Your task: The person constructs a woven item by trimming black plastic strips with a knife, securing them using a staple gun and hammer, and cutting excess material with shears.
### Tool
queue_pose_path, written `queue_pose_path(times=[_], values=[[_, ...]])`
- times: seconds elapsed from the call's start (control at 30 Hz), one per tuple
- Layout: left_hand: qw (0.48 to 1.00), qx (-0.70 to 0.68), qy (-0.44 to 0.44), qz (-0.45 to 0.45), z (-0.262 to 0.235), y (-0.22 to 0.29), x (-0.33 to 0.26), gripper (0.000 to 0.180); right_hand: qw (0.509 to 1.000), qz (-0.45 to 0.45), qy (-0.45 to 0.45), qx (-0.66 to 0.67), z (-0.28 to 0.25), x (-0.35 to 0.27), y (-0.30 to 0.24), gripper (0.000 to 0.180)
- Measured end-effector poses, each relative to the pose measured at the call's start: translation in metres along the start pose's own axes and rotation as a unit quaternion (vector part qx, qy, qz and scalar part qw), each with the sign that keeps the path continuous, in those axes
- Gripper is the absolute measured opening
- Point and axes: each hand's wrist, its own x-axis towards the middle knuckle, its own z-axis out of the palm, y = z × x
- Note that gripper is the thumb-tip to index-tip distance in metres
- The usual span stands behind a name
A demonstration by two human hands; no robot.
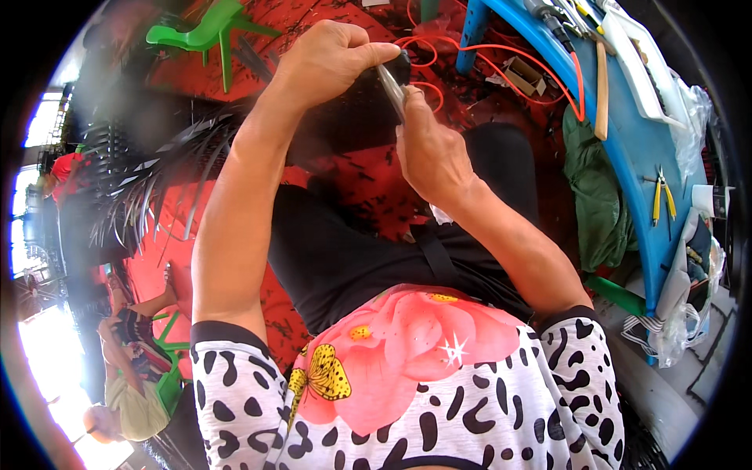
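Note:
At the top centre my left hand (333, 63) is closed, its thumb stretched over the end of a greyish tapered tool (390, 90). What its curled fingers grip is hidden. My right hand (431, 145) is wrapped round the lower part of that tool, which looks like a metal blade or jaw; its exact kind does not show. Against the left thumb's tip sits a small dark piece (403, 64), too dark to make out. Long black strips (184, 164) fan out to the left of my left forearm, partly blurred.
A blue table (638, 211) curves along the right, bearing yellow-handled pliers (664, 200), a wooden handle (601, 90) and a white tray (638, 66). An orange cable (517, 51) loops to the red floor, near an open carton (523, 77). A green stool (207, 31) stands far left; a seated person (133, 392) is lower left.

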Motion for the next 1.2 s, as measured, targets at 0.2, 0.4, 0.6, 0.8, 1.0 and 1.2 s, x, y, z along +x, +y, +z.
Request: queue_pose_path(times=[0.2,0.4,0.6,0.8,1.0,1.2], values=[[0.999,-0.043,-0.008,-0.003,-0.004,-0.002,0.001,0.041,0.998,-0.051,-0.036,0.0,-0.003,-0.024,0.015,0.035],[0.999,-0.034,-0.028,-0.021,-0.004,0.006,-0.004,0.031,0.826,0.263,0.073,0.494,-0.035,0.008,0.014,0.017],[0.997,-0.065,-0.023,-0.021,0.003,0.008,-0.013,0.033,0.722,0.294,-0.034,0.625,-0.044,0.05,0.0,0.027],[0.999,-0.028,-0.023,0.004,0.002,0.004,-0.017,0.032,0.725,0.292,-0.063,0.621,-0.031,0.056,-0.01,0.024],[0.997,-0.075,-0.001,-0.033,0.0,0.017,-0.022,0.029,0.722,0.249,-0.026,0.645,-0.016,0.051,-0.006,0.021],[0.999,0.006,0.04,-0.015,-0.002,-0.011,-0.026,0.031,0.712,0.233,-0.052,0.66,0.0,0.061,-0.008,0.021]])
